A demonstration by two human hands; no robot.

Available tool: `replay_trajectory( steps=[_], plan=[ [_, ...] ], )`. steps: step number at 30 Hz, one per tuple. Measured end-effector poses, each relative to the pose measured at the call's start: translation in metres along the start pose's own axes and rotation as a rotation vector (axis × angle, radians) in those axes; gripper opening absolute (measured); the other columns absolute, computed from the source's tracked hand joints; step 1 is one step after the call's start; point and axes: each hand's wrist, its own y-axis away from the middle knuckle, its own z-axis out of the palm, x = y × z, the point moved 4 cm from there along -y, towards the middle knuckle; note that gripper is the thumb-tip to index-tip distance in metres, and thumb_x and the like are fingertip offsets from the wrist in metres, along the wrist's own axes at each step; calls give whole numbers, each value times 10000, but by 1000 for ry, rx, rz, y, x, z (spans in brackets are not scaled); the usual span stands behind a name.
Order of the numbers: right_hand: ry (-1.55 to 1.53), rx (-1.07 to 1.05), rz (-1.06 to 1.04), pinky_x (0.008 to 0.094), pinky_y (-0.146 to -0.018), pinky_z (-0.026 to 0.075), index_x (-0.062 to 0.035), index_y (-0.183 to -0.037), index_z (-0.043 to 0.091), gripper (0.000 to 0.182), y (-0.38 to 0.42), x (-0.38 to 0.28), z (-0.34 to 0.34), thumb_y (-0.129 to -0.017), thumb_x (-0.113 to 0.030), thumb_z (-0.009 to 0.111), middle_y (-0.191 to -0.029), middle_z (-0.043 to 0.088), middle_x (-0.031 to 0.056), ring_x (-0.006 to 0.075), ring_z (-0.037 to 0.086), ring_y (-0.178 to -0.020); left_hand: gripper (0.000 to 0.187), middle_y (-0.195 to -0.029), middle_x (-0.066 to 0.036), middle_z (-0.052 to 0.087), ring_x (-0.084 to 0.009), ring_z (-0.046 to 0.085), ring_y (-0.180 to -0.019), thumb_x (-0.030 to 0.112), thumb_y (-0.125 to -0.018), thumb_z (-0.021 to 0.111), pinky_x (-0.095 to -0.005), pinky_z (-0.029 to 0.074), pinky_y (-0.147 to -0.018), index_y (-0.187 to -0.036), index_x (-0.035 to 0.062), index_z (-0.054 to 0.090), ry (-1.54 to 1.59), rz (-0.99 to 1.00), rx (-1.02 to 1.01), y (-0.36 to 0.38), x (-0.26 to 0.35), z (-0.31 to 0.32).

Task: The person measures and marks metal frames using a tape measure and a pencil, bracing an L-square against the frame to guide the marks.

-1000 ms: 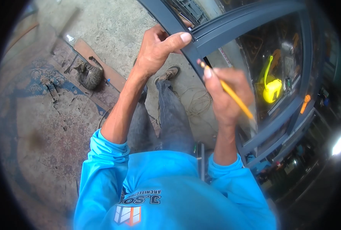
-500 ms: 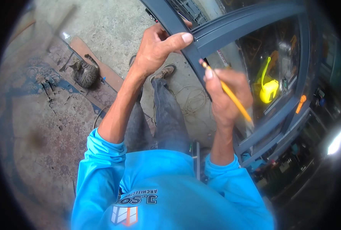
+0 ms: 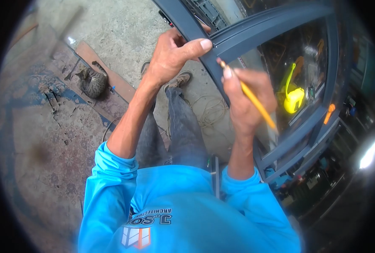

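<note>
My left hand (image 3: 173, 55) grips the near bar of a dark grey metal frame (image 3: 276, 29), thumb laid on top close to a corner joint and the fingers mostly hidden beneath. Between the thumb and fingers of my right hand (image 3: 250, 97) is a yellow pencil (image 3: 257, 104). Its pink eraser end points at the frame bar, right by the joint, while the other end slants back toward my body. Inside the frame's opening lies a bright yellow tape measure (image 3: 294, 100) with a yellow strap.
An orange-handled tool (image 3: 329, 114) rests on the frame's right side. To the left, a tabby cat (image 3: 94, 82) is curled up on a board beside a worn patterned rug (image 3: 61, 156). Coiled cable (image 3: 212, 111) lies on the concrete floor near my shoes (image 3: 179, 80).
My right hand has shifted slightly to the left and up, bringing the pencil's eraser end nearer the joint. The left hand keeps its grip in the same place.
</note>
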Motion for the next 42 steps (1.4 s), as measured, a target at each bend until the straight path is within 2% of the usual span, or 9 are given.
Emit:
replay_trajectory(
  steps=[3, 25, 32, 34, 35, 37, 38, 41, 42],
  plan=[
    [68, -22, -150, 203, -491, 451, -1, -817, 602, 147, -9, -7, 7, -749, 42, 726, -698, 638, 60, 64, 575, -587, 553, -832, -119, 633, -176, 605, -755, 381, -739, 717, -292, 492, -680, -1085, -37, 609, 41, -8, 0, 0, 2, 2],
    [83, -151, -160, 206, -520, 483, -22, -810, 629, 122, -12, -13, 8, -752, 10, 732, -702, 663, 58, 71, 621, -610, 666, -970, -136, 637, -201, 629, -850, 446, -727, 657, -334, 516, -761, -1175, -40, 575, -35, -33, -25, -3, -5, 0],
    [58, -189, 22, 198, -502, 448, -30, -744, 599, 137, -11, -12, 3, -739, 1, 732, -661, 618, 25, 38, 551, -565, 560, -834, -106, 629, -168, 602, -791, 392, -739, 712, -293, 487, -677, -1090, -34, 617, 45, 18, 6, -1, -9, 2],
    [30, -408, 162, 192, -491, 429, -48, -707, 576, 140, 0, -20, -41, -759, -16, 701, -635, 580, 5, 34, 501, -531, 753, -959, -156, 616, -209, 613, -862, 385, -741, 723, -314, 504, -754, -1284, -65, 457, 71, -11, 36, 3, -7, 5],
    [-56, -316, 314, 196, -489, 425, -52, -697, 563, 146, 12, -20, -67, -776, -37, 686, -626, 565, 5, 36, 480, -519, 753, -959, -156, 616, -209, 613, -862, 385, -741, 723, -314, 504, -754, -1284, -65, 457, 66, 2, 23, 8, -1, 16],
    [-61, -115, 558, 204, -517, 435, -42, -706, 560, 156, 40, -9, -113, -814, -87, 662, -643, 561, 18, 53, 484, -535, 1037, -1154, -238, 527, -288, 590, -1003, 399, -716, 757, -362, 503, -855, -1422, -72, 162, 168, 28, 404, 25, 15, 34],
    [24, -8, 667, 210, -546, 450, -28, -723, 569, 166, 56, -6, -134, -836, -115, 654, -669, 571, 31, 68, 509, -563, 1303, -1336, -321, 345, -370, 459, -1210, 437, -641, 822, -423, 445, -974, -1441, -41, -89, 45, 5, 351, 32, 27, 42],
    [81, 208, 589, 227, -646, 475, 6, -849, 616, 192, 83, -3, -181, -889, -181, 633, -775, 621, 70, 107, 562, -636, 1506, -1462, -337, 97, -406, 218, -1368, 384, -535, 907, -494, 311, -1090, -1404, 16, -266, -240, 213, 196, 50, 9, 56],
    [49, 222, 572, 227, -646, 475, 6, -849, 616, 192, 87, 0, -191, -889, -181, 633, -775, 621, 70, 107, 562, -636, 1472, -1465, -330, 79, -419, 304, -1327, 287, -565, 905, -505, 365, -1055, -1405, 53, -281, -260, 274, 107, 56, 9, 60]
  ],
)
